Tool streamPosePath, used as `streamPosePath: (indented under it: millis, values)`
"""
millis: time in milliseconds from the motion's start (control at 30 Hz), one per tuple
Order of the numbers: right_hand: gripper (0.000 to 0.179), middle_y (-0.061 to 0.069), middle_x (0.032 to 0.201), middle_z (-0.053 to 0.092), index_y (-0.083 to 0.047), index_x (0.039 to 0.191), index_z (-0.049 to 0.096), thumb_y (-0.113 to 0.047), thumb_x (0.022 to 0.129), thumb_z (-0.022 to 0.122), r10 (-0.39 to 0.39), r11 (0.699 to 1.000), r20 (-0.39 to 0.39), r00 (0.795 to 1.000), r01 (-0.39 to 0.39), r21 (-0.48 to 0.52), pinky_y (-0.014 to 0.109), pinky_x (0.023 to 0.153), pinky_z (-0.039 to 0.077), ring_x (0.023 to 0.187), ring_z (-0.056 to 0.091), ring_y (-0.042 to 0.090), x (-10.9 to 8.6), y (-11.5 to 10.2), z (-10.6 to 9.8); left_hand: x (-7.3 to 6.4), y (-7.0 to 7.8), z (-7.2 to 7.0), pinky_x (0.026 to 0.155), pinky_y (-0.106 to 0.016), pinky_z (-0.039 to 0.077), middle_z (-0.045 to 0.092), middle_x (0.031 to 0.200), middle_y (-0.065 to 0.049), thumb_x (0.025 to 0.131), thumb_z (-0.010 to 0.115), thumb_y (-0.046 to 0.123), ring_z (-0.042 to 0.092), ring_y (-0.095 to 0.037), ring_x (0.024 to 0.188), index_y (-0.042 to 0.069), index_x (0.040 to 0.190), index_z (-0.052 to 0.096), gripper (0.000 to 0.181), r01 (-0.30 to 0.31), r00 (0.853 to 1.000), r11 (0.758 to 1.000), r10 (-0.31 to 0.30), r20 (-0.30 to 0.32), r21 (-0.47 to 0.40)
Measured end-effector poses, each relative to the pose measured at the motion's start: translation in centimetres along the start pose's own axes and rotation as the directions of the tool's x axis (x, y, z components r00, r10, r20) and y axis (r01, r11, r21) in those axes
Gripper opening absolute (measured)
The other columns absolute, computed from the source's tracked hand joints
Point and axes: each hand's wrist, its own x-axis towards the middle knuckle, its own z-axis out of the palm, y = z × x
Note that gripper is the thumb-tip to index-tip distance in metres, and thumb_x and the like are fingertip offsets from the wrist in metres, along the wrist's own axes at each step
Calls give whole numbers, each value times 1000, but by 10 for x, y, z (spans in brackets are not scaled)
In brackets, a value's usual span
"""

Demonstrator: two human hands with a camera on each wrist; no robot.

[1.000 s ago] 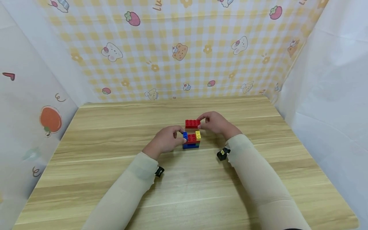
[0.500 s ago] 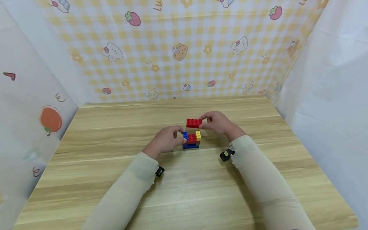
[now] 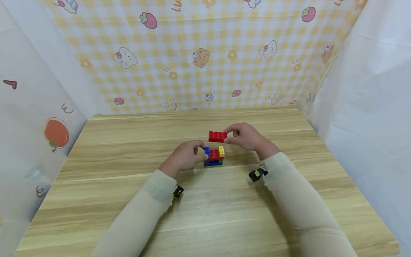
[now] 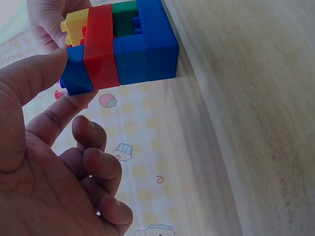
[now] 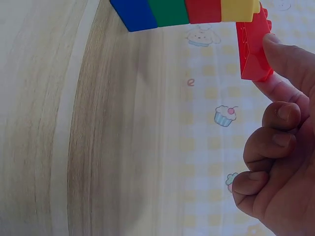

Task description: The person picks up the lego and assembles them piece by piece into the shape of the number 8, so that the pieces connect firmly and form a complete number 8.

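Note:
A stack of toy building bricks stands at mid-table. Its base is a long blue brick, with a blue brick and a green brick above, apart from each other. A red brick bridges these two. On top sit a small blue brick at the left end and a yellow brick at the right. My left hand pinches the small blue brick between thumb and forefinger. Behind and above the stack, my right hand pinches another red brick, studs up, by its right end.
The wood-grain table reaches to a checked cloth at the back. White sheets hang at the left and at the right. A black wrist strap sits at the right cuff.
My right hand has lifted the loose red brick and shifted it slightly to the right. My left hand and the stack have stayed in place.

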Motion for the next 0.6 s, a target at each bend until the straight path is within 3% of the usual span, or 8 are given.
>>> streamPosePath:
  millis: [600]
  values:
    - [29,2,67,46,-14,120,78,-23,93,82,-58,997,4,998,57,47,31,55,34,59,42,21,-18,-7,0,0,1,0,65,-35,43,58,94,-7,100,71,37,54,-24,80,20,130,68,35,4,1000,1000,-4,-3,13]
